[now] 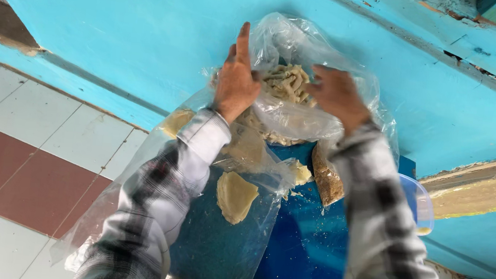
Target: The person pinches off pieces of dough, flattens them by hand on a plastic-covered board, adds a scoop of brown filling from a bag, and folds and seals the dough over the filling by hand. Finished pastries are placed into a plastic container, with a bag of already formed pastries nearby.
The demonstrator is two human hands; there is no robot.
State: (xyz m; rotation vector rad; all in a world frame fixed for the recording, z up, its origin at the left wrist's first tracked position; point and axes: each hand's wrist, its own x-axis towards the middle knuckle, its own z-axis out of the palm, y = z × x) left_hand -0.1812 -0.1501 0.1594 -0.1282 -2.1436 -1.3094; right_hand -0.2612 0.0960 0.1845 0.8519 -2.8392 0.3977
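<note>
My left hand (237, 78) and my right hand (338, 95) both reach into the mouth of a clear plastic bag (298, 120) standing against a turquoise wall. Inside the bag lies a heap of pale beige, strip-like pieces (287, 82). My left hand rests on the bag's left rim with its index finger pointing up. My right hand's fingers curl over the pieces at the right rim; whether they grip any I cannot tell. Both sleeves are grey-and-white plaid.
A blue surface (303, 254) lies under a clear plastic sheet (132, 207) bearing flat pale dough pieces (235, 196). A small bag of brown grains (327, 180) sits beside them. A clear plastic tub (421, 201) stands at the right. White and red floor tiles (28, 155) lie left.
</note>
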